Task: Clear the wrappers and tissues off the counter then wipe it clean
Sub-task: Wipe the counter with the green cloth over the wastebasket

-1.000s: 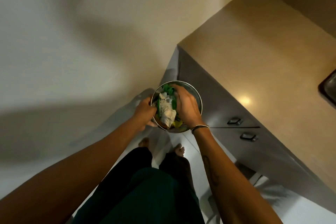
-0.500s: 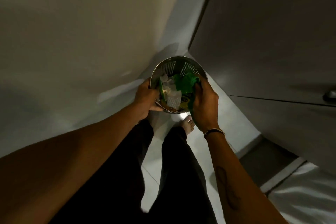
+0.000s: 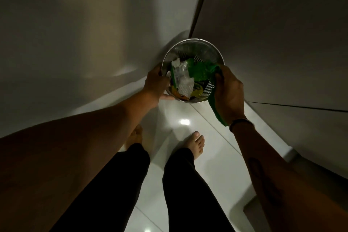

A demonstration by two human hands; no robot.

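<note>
A round perforated metal bin (image 3: 195, 49) stands low near the floor, in the corner between the wall and the cabinet. Crumpled wrappers (image 3: 195, 73) and white tissues (image 3: 183, 83) fill it. My left hand (image 3: 157, 83) grips the bin's left rim. My right hand (image 3: 228, 92) sits at the right rim, holding a green cloth (image 3: 216, 107) that hangs down from my palm and reaches into the bin. The counter top is out of view.
Grey cabinet doors (image 3: 282, 43) rise on the right and a pale wall (image 3: 75, 34) on the left. The floor (image 3: 188, 122) is glossy white tile with a light reflection. My bare feet (image 3: 196, 143) stand just below the bin.
The view has tilted down from the counter to the floor. The bin has gone lower, and my right hand has come out of it to its right rim.
</note>
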